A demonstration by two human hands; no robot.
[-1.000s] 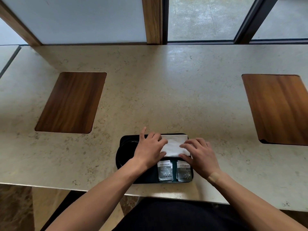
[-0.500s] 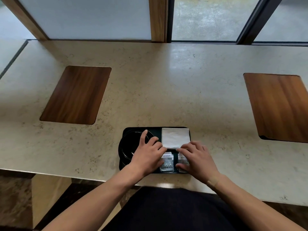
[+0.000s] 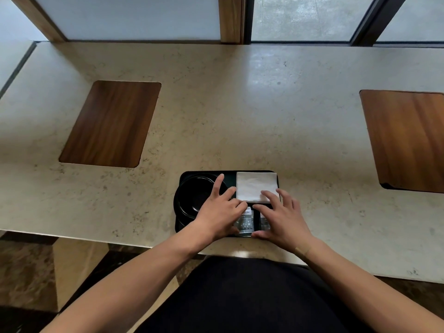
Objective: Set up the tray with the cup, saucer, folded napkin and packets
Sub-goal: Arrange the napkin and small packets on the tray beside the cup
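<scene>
My left hand [image 3: 217, 212] and right hand [image 3: 283, 219] lie spread, gripping nothing, over packets [image 3: 246, 223] in the black tray [image 3: 183, 175] beside napkin [image 3: 254, 186] and saucer [image 3: 195, 197].

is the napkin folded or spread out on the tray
Folded: the white napkin lies as a neat flat square in the far right corner of the black tray, with the right hand covering its near edge.

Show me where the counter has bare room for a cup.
Free: the wide counter between the two wood insets, beyond the tray. Crowded: the tray itself, with saucer, napkin, packets and both hands.
</scene>
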